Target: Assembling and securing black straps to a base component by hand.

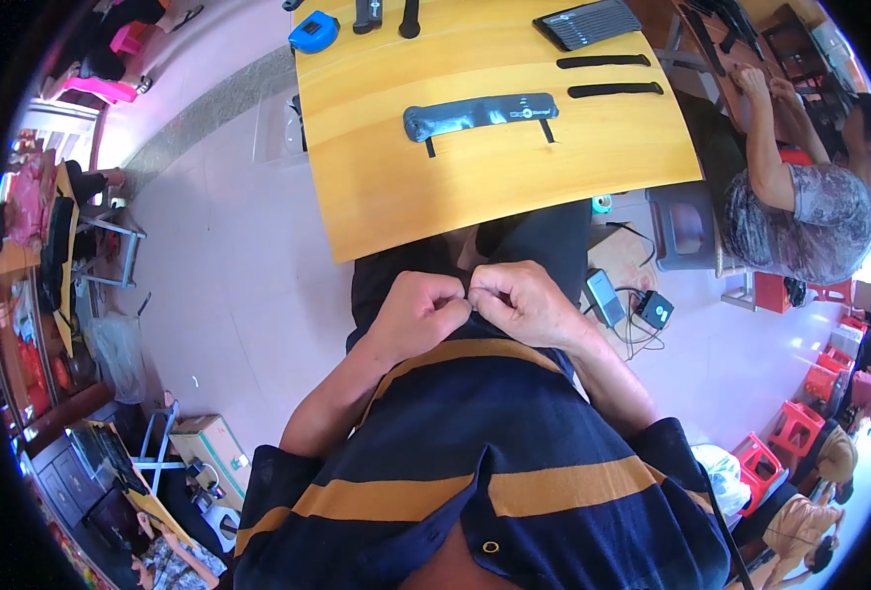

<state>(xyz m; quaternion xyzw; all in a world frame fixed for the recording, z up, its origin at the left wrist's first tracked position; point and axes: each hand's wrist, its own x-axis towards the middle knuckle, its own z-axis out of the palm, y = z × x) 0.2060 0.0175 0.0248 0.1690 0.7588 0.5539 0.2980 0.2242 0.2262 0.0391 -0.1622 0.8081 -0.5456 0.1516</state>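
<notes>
Both my hands meet over my lap, below the near edge of the yellow table (386,202). My left hand (420,315) is closed with thumb and fingers pinched, knuckles toward the right one. My right hand (519,303) is curled closed too, its fingertips touching or almost touching the left. Whatever they pinch, if anything, is too small or hidden to name. Beyond them on the table lies a long glossy black pouch (480,116) with two short straps under its near edge. Two black straps (612,90) lie to its right.
At the table's far side are a stack of flat black pieces (593,25), a blue tape measure (313,32) and black items (368,14). Right of my legs, a small device (605,298) and a black box with cables (655,310) sit low. A co-worker (799,197) works at the right.
</notes>
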